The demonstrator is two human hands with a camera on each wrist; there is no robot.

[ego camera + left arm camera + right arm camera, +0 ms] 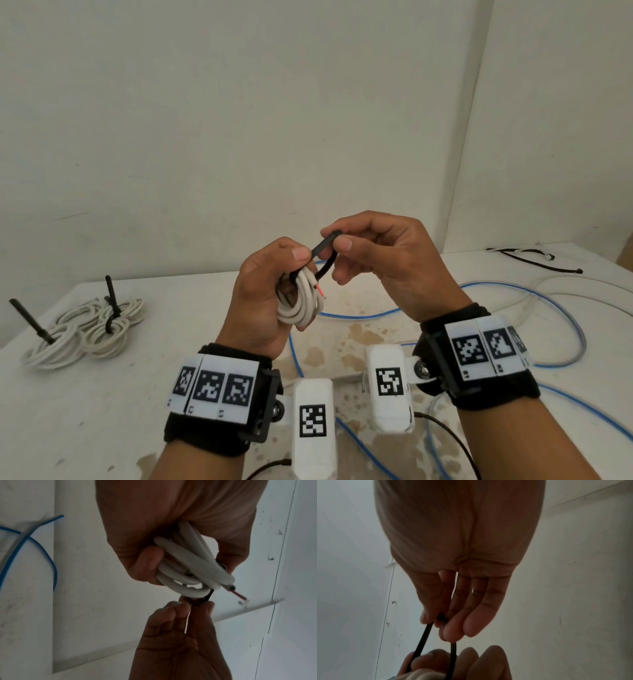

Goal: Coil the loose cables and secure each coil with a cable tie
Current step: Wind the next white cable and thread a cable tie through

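Note:
My left hand [270, 291] grips a small coil of white cable [301, 303] above the table, fingers curled round it; a red wire end [320, 290] sticks out of the coil. A black cable tie [325, 246] loops round the coil. My right hand [370, 253] pinches the tie's end between thumb and fingers, just right of the left thumb. In the left wrist view the white coil [188, 569] fills the left palm, with the right hand's fingers [181, 609] on the tie below it. In the right wrist view two black tie strands [423, 638] run down from the right hand's fingertips [452, 630].
Two tied white coils [85, 329] with black tie tails lie at the table's left. A loose blue cable [479, 287] and a loose white cable [575, 291] sprawl over the stained white table [102, 411] on the right. More black ties [534, 257] lie far right.

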